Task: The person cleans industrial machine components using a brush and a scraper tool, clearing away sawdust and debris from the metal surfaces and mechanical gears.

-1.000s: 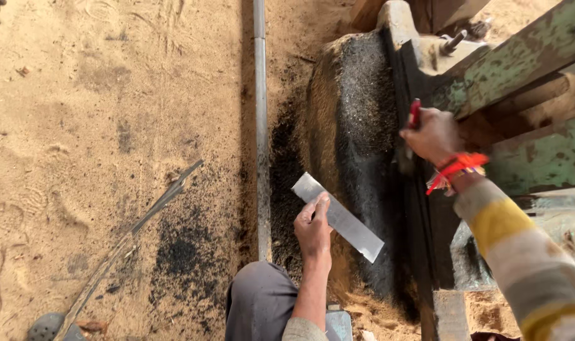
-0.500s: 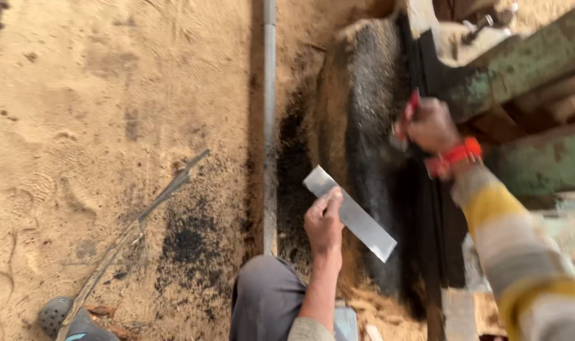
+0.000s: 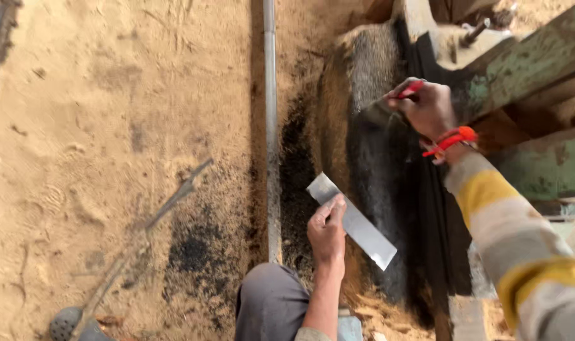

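Left hand (image 3: 326,232) grips flat grey metal strip (image 3: 352,221), slanted.

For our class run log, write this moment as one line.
left hand: holds flat metal strip | right hand: grips red-handled tool against dark wheel | ground: sawdust

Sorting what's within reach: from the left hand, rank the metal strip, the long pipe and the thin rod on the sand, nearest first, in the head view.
1. Metal strip, held in the left hand.
2. Pipe, just to its left.
3. Thin rod, farther left on the sand.
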